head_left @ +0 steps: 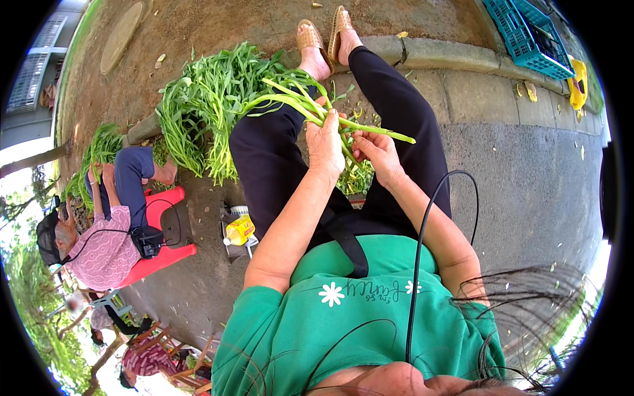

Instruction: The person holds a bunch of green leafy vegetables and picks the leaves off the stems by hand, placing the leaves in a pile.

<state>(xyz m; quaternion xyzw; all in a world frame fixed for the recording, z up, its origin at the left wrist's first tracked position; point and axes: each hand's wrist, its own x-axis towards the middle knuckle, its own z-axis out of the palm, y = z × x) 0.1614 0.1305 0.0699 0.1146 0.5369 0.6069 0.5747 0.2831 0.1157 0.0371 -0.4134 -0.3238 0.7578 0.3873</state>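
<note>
Above my lap, my left hand point(325, 144) is closed around a small bunch of green stems, which look like water spinach point(284, 99). The stems stick out past its fingers to the upper left, and one thick pale-green stem point(386, 131) points out to the right. My right hand point(376, 152) is closed beside it, thumb and fingers pinching a part of the greens just below that stem. A big heap of the same long-leaved greens point(218, 92) lies on the ground to the left of my legs. Between my thighs, beneath the hands, lie green leafy bits point(358, 178), partly hidden.
At the left a person point(102, 247) on a red plastic stool point(162, 218) handles more greens point(104, 142). A yellow-labelled bottle point(239, 230) stands near my left thigh. A stone kerb point(449, 56) runs past my feet towards a blue crate point(528, 39) and yellow bag point(578, 84). A black cable point(415, 290) hangs before me.
</note>
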